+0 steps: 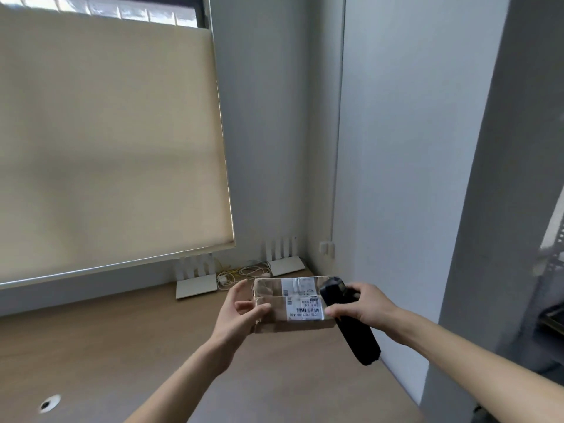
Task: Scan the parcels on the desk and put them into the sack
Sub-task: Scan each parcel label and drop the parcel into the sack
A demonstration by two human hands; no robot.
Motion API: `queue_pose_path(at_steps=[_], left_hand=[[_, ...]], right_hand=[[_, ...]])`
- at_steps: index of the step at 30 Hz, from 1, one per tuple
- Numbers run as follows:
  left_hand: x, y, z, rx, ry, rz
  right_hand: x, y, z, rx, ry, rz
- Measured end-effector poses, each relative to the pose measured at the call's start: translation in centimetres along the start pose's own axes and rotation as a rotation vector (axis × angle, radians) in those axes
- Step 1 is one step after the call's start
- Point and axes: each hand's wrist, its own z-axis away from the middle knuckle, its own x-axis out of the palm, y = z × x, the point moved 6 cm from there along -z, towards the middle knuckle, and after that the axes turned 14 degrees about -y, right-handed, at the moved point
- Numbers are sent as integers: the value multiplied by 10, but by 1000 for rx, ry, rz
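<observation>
A brown cardboard parcel (271, 303) with white barcode labels on top is held above the wooden desk (122, 340). My left hand (236, 312) grips its left end, thumb on top. My right hand (363, 306) holds a black handheld scanner (351, 325), whose head sits over the parcel's right edge next to the labels. No sack is in view.
Two white routers (197, 283) (287, 261) with a tangle of cables (244, 273) stand at the back of the desk under a drawn roller blind (106, 141). A cable hole (48, 403) sits at the desk's front left. A wall borders the desk on the right.
</observation>
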Motion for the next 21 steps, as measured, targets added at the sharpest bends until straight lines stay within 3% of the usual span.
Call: queue_pose_path(at_steps=[8,21], left_hand=[[-39,23,48,69,-38,-94],[-182,41,126,136,266,-153]], right_hand=[[34,-51,9,-26,-61,95],[157,-137,-3,95,-121,709]])
